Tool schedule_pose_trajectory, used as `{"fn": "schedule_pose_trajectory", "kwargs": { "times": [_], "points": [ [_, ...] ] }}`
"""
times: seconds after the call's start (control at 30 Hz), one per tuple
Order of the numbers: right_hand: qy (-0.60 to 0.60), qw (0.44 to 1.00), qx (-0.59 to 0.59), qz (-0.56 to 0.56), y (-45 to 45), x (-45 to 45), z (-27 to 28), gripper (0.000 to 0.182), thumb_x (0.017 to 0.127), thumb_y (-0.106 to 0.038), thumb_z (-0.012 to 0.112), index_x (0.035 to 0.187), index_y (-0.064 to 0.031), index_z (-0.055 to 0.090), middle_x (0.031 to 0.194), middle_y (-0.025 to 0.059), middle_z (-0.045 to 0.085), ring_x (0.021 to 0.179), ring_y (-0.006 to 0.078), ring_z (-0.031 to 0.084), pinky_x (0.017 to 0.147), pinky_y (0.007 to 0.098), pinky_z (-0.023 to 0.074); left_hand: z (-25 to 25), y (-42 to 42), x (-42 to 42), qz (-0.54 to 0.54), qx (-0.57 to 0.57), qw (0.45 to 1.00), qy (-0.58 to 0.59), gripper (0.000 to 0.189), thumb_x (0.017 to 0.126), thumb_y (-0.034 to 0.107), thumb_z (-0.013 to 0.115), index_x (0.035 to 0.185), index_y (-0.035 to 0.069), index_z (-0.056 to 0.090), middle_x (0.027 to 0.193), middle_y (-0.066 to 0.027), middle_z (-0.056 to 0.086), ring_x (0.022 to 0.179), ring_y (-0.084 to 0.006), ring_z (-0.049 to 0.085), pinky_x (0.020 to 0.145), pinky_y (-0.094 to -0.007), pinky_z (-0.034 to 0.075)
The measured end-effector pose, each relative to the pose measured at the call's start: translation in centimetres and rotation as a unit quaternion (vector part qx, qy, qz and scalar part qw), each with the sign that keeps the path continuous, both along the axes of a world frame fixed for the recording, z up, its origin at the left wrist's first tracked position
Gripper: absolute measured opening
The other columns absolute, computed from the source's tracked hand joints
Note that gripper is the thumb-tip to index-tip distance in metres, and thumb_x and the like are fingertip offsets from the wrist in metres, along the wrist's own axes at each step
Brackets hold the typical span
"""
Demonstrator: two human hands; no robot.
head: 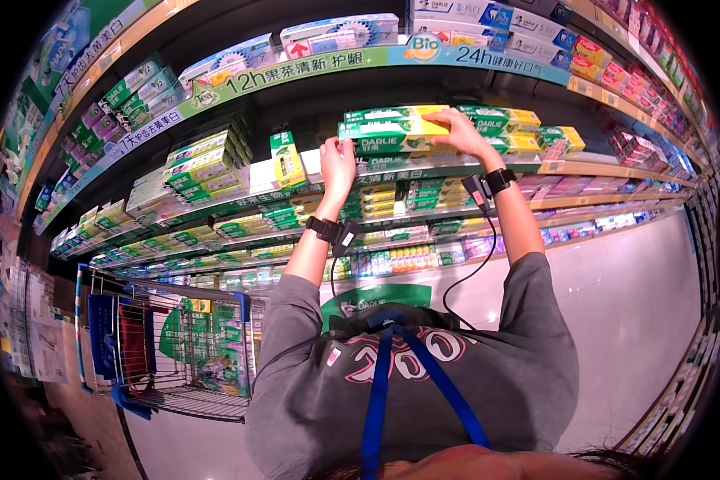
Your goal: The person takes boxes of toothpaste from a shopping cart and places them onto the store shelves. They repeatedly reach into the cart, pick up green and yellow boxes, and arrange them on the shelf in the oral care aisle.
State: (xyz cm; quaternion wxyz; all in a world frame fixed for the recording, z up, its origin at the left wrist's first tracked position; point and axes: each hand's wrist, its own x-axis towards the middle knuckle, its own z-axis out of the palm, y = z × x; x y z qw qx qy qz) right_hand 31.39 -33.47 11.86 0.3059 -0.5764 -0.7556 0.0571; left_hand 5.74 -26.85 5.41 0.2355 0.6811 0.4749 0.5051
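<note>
Both my hands are at a stack of green and yellow Darlie toothpaste boxes (384, 142) on the shelf in front of me. My left hand (338, 165) is at the stack's left end, its fingertips by the corner of a box. My right hand (459, 133) rests its fingers on the yellow right end of the upper boxes, thumb at the front. Left of my left hand, a single green and yellow toothpaste box (287, 161) leans at an angle on the shelf. More green and yellow boxes (504, 123) stand stacked just right of my right hand.
Stacked toothpaste boxes (201, 171) fill the shelf further left. A label strip (312, 65) edges the shelf above, with white boxes (342, 33) over it. Lower shelves hold more cartons. A wire shopping cart (180, 348) with toothpaste boxes stands at my left. Cables hang from my wrist straps.
</note>
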Motion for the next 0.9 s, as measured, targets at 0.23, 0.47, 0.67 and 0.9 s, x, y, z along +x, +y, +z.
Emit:
{"fn": "schedule_pose_trajectory", "kwargs": {
  "times": [0.23,0.47,0.67,0.9],
  "points": [
    [0.174,0.970,0.154,-0.066,-0.2,0.8,-2.8,0.058,0.070,-0.019,0.061,0.119,-0.0034,0.034,0.120,0.0146,0.036,0.111,0.0261,0.036,0.093,0.0331,0.0296,-1.4,-0.2,2.9,0.090,-0.116,0.988,-0.048,0.042,0.087,0.034,0.029,0.097,-0.005,0.044,0.095,-0.0258,0.044,0.088,-0.0381,0.043,0.080,-0.0400,0.033],
    [0.448,0.878,0.125,-0.111,0.4,-0.5,-6.0,0.056,0.083,-0.022,0.047,0.125,0.0027,0.020,0.129,0.0195,0.024,0.121,0.0267,0.023,0.099,0.0323,0.0182,-2.7,2.4,4.3,-0.007,-0.148,0.947,-0.285,0.049,0.089,0.037,0.022,0.108,-0.004,0.042,0.106,-0.0168,0.049,0.098,-0.0243,0.046,0.083,-0.0310,0.033],
    [0.505,0.850,0.050,-0.142,0.3,-0.7,-7.5,0.050,0.087,-0.028,0.037,0.125,0.0011,0.023,0.128,0.0169,0.028,0.119,0.0242,0.027,0.097,0.0299,0.0209,-2.8,3.3,3.9,-0.015,-0.190,0.898,-0.397,0.055,0.089,0.039,0.020,0.118,-0.004,0.036,0.115,-0.0123,0.045,0.103,-0.0185,0.044,0.089,-0.0271,0.031],
    [0.505,0.851,0.008,-0.147,0.9,-0.2,-7.0,0.050,0.088,-0.034,0.033,0.125,-0.0019,0.026,0.127,0.0145,0.032,0.117,0.0234,0.031,0.095,0.0280,0.0233,-0.2,2.2,4.2,-0.041,-0.290,0.872,-0.392,0.053,0.089,0.039,0.015,0.108,0.002,0.047,0.095,-0.0078,0.057,0.086,-0.0154,0.052,0.079,-0.0277,0.039]
  ]
}}
